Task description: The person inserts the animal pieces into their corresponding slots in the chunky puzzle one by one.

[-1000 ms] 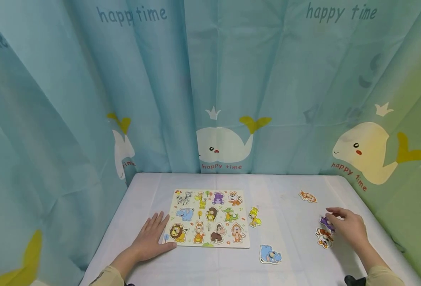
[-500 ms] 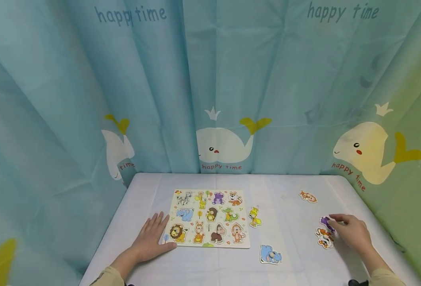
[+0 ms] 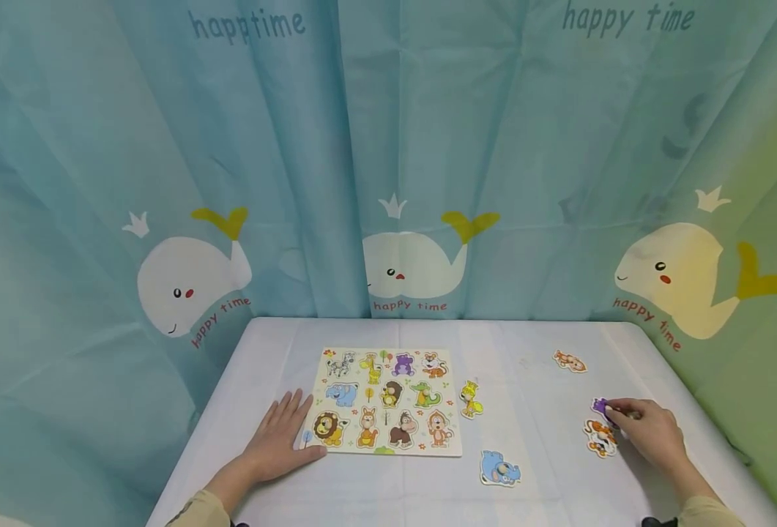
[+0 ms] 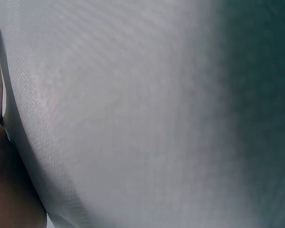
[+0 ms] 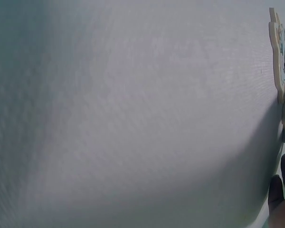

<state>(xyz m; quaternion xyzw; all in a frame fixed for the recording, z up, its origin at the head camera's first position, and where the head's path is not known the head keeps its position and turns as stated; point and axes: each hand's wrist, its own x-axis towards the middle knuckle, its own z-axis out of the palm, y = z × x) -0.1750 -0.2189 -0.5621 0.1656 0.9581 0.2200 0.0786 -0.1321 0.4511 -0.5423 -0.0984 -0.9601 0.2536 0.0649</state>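
Note:
In the head view, a purple hippo puzzle piece [image 3: 599,405] lies at the right of the table, its lower part hidden by fingers. My right hand [image 3: 648,432] pinches it with thumb and forefinger at its knob. Just below is an orange-and-white tiger piece [image 3: 600,439], whose edge and knob also show in the right wrist view. My left hand [image 3: 281,446] rests flat with fingers spread, its thumb and fingertips at the left edge of the animal puzzle board [image 3: 388,451]. The left wrist view shows mostly blurred white cloth.
A yellow animal piece [image 3: 470,400] lies right of the board. Nearer the front is a blue elephant piece [image 3: 500,469]. An orange piece [image 3: 569,361] lies farther back. Blue-green curtains [image 3: 296,183] with whales stand around the white table [image 3: 526,410].
My right hand has drawn back slightly from the hippo piece, then come back onto it, fingertips closing at its knob. The left hand and board have stayed put.

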